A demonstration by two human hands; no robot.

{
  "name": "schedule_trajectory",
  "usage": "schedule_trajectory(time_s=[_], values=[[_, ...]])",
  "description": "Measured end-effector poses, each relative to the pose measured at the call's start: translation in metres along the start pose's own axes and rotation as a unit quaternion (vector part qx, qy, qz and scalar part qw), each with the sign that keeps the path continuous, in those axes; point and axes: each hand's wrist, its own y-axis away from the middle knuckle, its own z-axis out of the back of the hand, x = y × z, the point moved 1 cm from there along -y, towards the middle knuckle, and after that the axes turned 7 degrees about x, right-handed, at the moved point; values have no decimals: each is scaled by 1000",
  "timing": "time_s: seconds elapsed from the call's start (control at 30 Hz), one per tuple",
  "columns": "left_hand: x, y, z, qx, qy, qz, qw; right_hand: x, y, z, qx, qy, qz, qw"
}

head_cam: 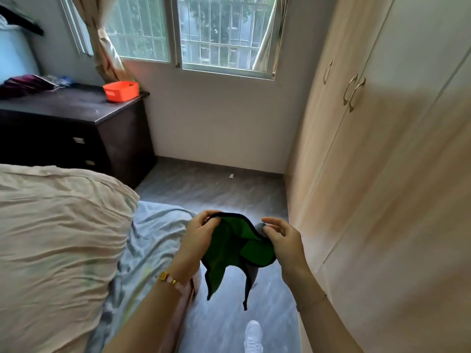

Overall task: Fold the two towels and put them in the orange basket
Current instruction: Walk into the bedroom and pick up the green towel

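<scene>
A green towel [229, 253] with a dark edge and a grey back hangs in the air between my hands, above the floor beside the bed. My left hand [197, 234] pinches its upper left edge. My right hand [283, 238] holds its right side, thumb and fingers curled on the cloth. Two corners of the towel dangle down. The orange basket [121, 91] stands far off on the dark dresser [76, 108] at the upper left, by the window. I see no second towel apart from this one.
A bed with a beige quilt [56, 238] and blue sheet [153, 238] fills the left. A light wooden wardrobe [382, 174] runs along the right. Grey floor [216, 189] lies between them, with my white shoe [253, 335] at the bottom. Clothes [28, 84] lie on the dresser's far end.
</scene>
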Motion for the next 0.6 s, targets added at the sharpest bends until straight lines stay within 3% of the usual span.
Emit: schedule_trajectory(time_s=[0.6], values=[[-25,-344,-54,-118,79,64,988,46,-387,12,104,-14,6,994]])
